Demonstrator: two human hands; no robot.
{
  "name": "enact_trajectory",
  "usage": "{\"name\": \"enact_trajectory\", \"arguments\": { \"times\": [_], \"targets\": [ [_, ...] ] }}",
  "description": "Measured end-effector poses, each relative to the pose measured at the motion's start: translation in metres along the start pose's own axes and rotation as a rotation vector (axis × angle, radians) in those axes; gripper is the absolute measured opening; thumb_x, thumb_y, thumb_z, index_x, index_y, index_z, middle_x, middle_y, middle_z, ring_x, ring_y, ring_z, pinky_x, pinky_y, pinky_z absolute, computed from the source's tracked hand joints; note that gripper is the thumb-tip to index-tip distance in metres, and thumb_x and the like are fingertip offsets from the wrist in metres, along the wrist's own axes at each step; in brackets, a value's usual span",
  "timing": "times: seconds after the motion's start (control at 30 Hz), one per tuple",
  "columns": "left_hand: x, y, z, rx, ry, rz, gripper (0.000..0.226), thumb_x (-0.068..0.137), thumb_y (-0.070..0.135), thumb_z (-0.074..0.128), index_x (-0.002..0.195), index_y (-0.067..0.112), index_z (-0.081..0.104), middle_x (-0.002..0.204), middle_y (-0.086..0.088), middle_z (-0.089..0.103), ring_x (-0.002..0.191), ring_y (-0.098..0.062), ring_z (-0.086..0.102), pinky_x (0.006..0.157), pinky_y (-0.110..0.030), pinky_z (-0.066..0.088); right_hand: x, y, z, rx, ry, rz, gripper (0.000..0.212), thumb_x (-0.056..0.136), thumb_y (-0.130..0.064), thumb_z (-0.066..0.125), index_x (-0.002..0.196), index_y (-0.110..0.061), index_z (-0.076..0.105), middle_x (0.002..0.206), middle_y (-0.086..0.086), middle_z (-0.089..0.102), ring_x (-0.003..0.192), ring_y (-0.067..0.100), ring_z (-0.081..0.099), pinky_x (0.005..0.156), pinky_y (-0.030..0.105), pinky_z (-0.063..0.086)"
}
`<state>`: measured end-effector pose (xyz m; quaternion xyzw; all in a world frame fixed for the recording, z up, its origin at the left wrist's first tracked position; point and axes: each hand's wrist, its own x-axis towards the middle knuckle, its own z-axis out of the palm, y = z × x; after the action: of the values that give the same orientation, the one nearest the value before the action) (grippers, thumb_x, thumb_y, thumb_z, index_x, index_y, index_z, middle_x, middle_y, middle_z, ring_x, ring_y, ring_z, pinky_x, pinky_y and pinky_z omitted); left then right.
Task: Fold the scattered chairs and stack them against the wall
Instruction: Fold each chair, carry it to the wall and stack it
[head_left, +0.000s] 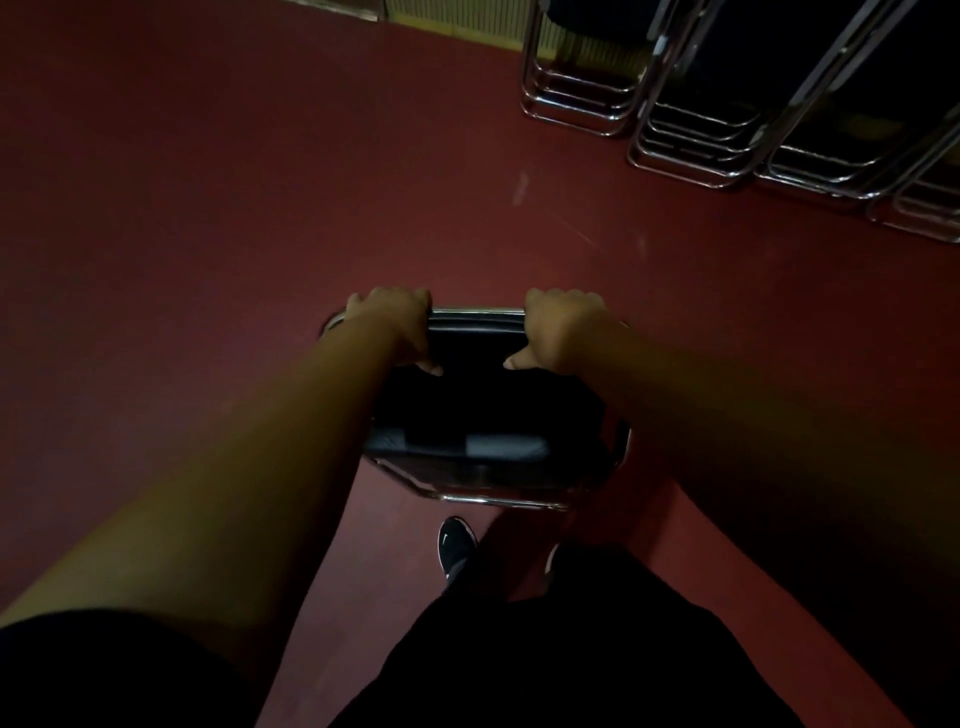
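Both of your hands grip the top edge of the folded chair (483, 410) in front of you: your left hand (396, 325) is wrapped over its left end and your right hand (558, 327) over its right end, thumbs pressed against the dark backrest. Its chrome bottom bar sits just ahead of your shoe (456, 545). Red floor (208, 208) lies open to your left and ahead. Rows of stacked chairs (727, 119) lean at the wall (467, 13), far right.
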<state>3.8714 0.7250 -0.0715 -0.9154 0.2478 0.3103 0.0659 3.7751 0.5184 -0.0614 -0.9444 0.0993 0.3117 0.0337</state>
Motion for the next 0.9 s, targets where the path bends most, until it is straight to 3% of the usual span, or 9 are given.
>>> {"name": "enact_trajectory", "arguments": {
  "times": [0.23,0.43,0.57,0.7,0.9],
  "targets": [
    [0.039,-0.008,-0.015,-0.088,-0.029,-0.101,0.090,0.056,0.061,0.096,0.129,0.027,0.058,0.130,-0.006,0.066,0.124,-0.036,0.058,0.107,-0.059,0.040,0.048,0.006,-0.025,0.008,0.004,-0.066,0.088,0.074,-0.078,0.077,0.129,-0.015,0.050,0.130,0.012,0.062,0.117,0.037,0.060,0.093,0.046,0.045],
    [0.094,0.031,-0.043,-0.086,-0.075,-0.194,0.084,0.056,0.058,0.096,0.126,0.029,0.060,0.127,-0.004,0.067,0.123,-0.034,0.060,0.106,-0.054,0.039,0.112,0.064,-0.038,0.009,-0.006,-0.166,0.082,0.073,-0.079,0.077,0.120,-0.016,0.052,0.118,0.010,0.066,0.096,0.032,0.060,0.080,0.041,0.043],
    [0.144,0.076,-0.071,-0.065,-0.137,-0.270,0.080,0.054,0.057,0.095,0.123,0.034,0.060,0.125,0.000,0.067,0.122,-0.029,0.061,0.108,-0.054,0.034,0.155,0.123,-0.049,0.051,-0.049,-0.243,0.085,0.077,-0.076,0.076,0.128,-0.012,0.052,0.125,0.012,0.064,0.109,0.034,0.062,0.080,0.039,0.039],
    [0.199,0.127,-0.117,-0.006,-0.195,-0.257,0.084,0.056,0.061,0.094,0.126,0.033,0.059,0.127,0.000,0.067,0.126,-0.029,0.059,0.112,-0.056,0.032,0.189,0.194,-0.074,0.157,-0.120,-0.275,0.076,0.081,-0.068,0.079,0.124,-0.008,0.060,0.122,0.012,0.065,0.105,0.032,0.063,0.077,0.035,0.043],
    [0.288,0.190,-0.215,0.089,-0.096,-0.198,0.086,0.056,0.065,0.093,0.128,0.033,0.058,0.123,0.001,0.067,0.119,-0.028,0.061,0.104,-0.049,0.039,0.251,0.287,-0.137,0.286,-0.017,-0.189,0.086,0.069,-0.072,0.084,0.126,-0.014,0.057,0.125,0.009,0.064,0.108,0.033,0.063,0.086,0.039,0.052]
  ]
}}
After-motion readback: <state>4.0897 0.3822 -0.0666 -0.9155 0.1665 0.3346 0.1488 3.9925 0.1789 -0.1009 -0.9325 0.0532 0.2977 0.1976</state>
